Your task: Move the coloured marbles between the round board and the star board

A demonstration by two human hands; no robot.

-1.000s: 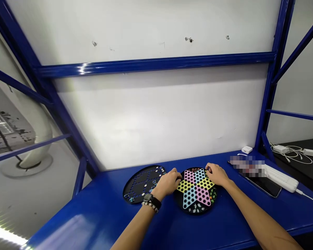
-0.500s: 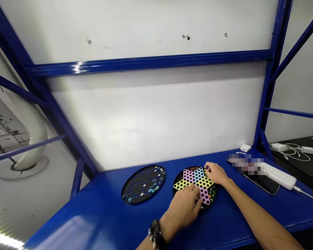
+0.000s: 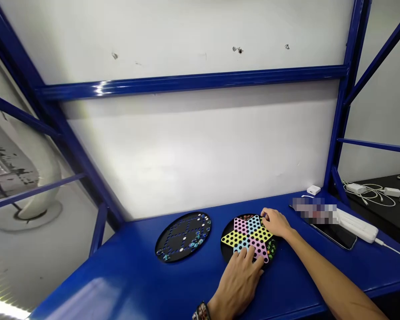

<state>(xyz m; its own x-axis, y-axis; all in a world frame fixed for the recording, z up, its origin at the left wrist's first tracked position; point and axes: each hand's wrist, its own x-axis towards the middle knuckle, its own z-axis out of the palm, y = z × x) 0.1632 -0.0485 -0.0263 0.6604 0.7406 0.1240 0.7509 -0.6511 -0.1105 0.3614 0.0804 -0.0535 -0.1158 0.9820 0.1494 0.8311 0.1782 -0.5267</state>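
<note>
A round black Chinese checkers board (image 3: 249, 238) with a star of pink, yellow and blue points lies on the blue table (image 3: 136, 275). Marbles sit in its rim pockets. My left hand (image 3: 240, 278) lies flat over the board's near edge, fingers stretched onto the star. At the board's far right edge my right hand (image 3: 276, 222) rests with its fingers curled; I cannot make out anything in them. A second round black tray (image 3: 183, 235) holding several marbles lies to the left.
A phone (image 3: 335, 234), a white power strip (image 3: 358, 226) and a small white charger (image 3: 314, 190) lie at the right. Blue frame bars and a white wall stand behind. A black table with cables (image 3: 370, 191) is at the far right.
My left hand has left the board's far left edge and come back to its near edge, now lying flat there. The right hand has stayed in place.
</note>
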